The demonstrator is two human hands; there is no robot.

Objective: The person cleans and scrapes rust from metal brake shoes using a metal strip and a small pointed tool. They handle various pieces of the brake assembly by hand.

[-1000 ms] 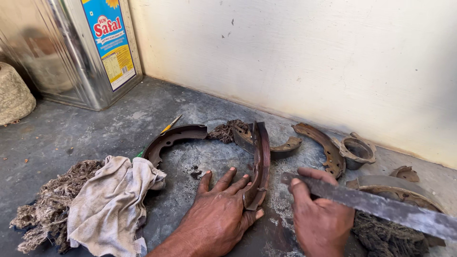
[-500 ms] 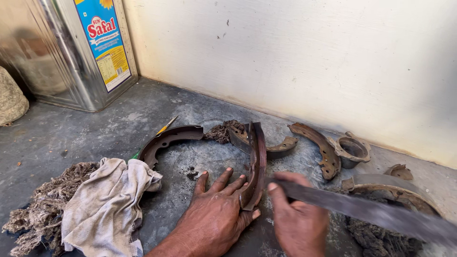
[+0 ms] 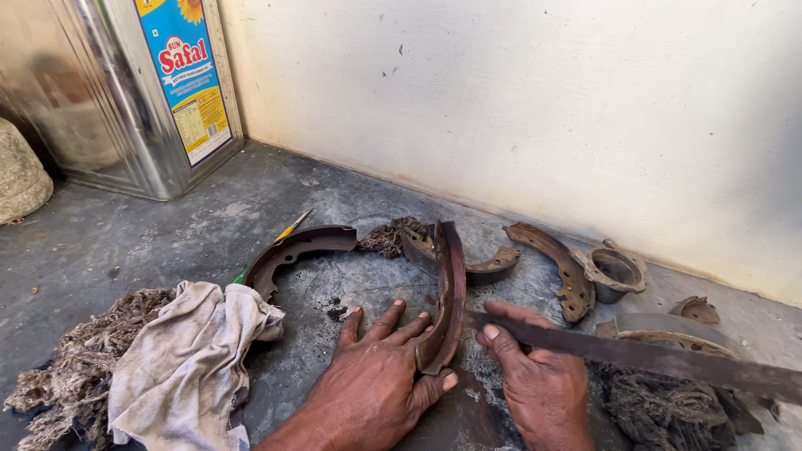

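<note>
Right hand [image 3: 535, 380] slid blade [image 3: 652, 357] leftward (fingers clenched), left hand [image 3: 380, 380] steadying one brake shoe [image 3: 447, 292], fingers spread.

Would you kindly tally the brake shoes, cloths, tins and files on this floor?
Brake shoes: 5 visible
Cloths: 1
Tins: 1
Files: 1
Total: 8

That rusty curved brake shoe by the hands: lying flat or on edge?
On edge: the brake shoe stands on its rim, steadied by the left hand.
</note>
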